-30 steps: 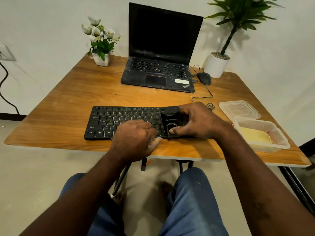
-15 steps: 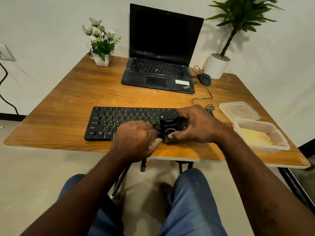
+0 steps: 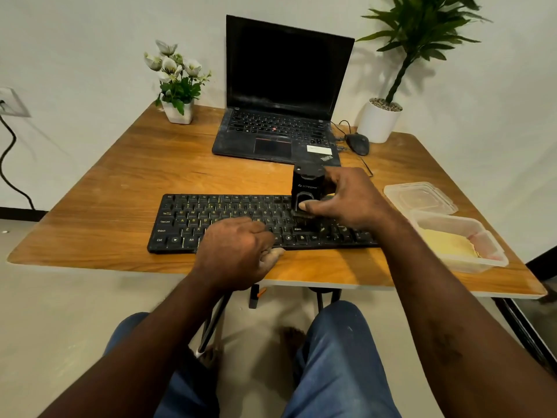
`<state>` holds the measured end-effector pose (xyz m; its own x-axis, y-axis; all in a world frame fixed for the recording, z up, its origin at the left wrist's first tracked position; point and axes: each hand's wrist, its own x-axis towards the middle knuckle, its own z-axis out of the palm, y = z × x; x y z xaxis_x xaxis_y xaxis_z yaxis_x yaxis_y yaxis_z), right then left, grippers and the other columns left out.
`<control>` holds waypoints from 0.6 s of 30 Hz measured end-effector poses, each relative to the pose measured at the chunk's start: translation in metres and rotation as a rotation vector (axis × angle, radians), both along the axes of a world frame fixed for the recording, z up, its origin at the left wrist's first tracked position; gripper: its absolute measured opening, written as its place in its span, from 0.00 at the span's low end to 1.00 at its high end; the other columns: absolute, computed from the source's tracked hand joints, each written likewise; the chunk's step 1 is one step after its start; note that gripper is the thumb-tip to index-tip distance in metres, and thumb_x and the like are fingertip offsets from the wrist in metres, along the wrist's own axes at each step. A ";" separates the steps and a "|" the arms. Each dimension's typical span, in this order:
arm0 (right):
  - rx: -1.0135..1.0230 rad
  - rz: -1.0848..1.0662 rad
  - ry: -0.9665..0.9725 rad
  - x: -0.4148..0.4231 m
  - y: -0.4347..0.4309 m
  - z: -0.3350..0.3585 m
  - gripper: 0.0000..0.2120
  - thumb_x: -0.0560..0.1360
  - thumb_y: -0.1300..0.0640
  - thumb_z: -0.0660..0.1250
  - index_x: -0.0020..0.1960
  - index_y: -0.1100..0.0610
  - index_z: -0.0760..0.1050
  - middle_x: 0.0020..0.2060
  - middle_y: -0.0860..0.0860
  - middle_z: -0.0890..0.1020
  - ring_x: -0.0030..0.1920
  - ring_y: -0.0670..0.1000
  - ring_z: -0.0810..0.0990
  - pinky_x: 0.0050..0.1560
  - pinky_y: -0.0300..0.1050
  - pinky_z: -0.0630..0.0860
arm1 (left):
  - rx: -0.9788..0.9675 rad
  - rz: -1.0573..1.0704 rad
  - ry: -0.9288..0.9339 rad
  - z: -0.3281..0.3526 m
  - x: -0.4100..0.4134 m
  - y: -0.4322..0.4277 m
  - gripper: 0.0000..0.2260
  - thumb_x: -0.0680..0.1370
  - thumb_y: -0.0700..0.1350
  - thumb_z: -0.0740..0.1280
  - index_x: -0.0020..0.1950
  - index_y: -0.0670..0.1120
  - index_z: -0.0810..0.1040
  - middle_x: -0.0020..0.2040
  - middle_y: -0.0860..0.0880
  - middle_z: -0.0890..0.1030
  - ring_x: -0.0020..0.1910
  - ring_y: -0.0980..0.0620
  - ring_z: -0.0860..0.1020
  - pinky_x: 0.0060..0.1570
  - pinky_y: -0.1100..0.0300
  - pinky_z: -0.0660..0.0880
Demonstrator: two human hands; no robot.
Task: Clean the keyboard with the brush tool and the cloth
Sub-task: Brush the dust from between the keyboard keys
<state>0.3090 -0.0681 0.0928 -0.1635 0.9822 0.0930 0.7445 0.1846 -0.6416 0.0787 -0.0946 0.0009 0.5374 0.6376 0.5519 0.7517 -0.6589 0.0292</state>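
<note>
A wooden table [image 3: 120,188] stands before a plain, evenly lit white wall [image 3: 90,40] on a pale beige floor [image 3: 60,327], with a wall socket [image 3: 12,102] and black cable [image 3: 6,164] at the left.

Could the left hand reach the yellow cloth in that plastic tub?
Probably not easily: the left hand grips the keyboard, and the right arm, holding the brush tool, bars the way to the cloth.

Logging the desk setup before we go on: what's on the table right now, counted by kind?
keyboard: 1
brush tool: 1
cloth: 1
laptop: 1
mouse: 1
potted plant: 2
plastic tub: 1
tub lid: 1
Total: 9
</note>
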 end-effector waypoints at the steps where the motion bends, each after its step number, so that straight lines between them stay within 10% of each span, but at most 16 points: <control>1: 0.024 -0.018 -0.010 -0.004 0.005 -0.002 0.25 0.70 0.53 0.81 0.66 0.50 0.79 0.59 0.46 0.84 0.58 0.47 0.82 0.62 0.52 0.80 | -0.001 0.000 0.001 0.000 0.000 0.000 0.16 0.75 0.56 0.73 0.32 0.52 0.73 0.31 0.57 0.64 0.30 0.55 0.64 0.32 0.62 0.59; 12: -0.218 0.219 -0.228 -0.008 -0.002 0.008 0.24 0.70 0.54 0.80 0.63 0.49 0.80 0.53 0.44 0.85 0.52 0.44 0.83 0.52 0.42 0.81 | 0.018 0.014 -0.017 -0.001 0.000 0.000 0.16 0.74 0.56 0.75 0.32 0.52 0.74 0.30 0.55 0.71 0.31 0.55 0.64 0.33 0.62 0.58; 18: 0.065 -0.024 -0.138 -0.009 0.024 -0.003 0.28 0.70 0.51 0.80 0.69 0.51 0.77 0.59 0.48 0.84 0.57 0.48 0.82 0.55 0.43 0.80 | 0.005 0.015 0.003 0.000 0.000 0.000 0.17 0.75 0.56 0.74 0.32 0.53 0.72 0.32 0.57 0.64 0.30 0.56 0.64 0.34 0.62 0.58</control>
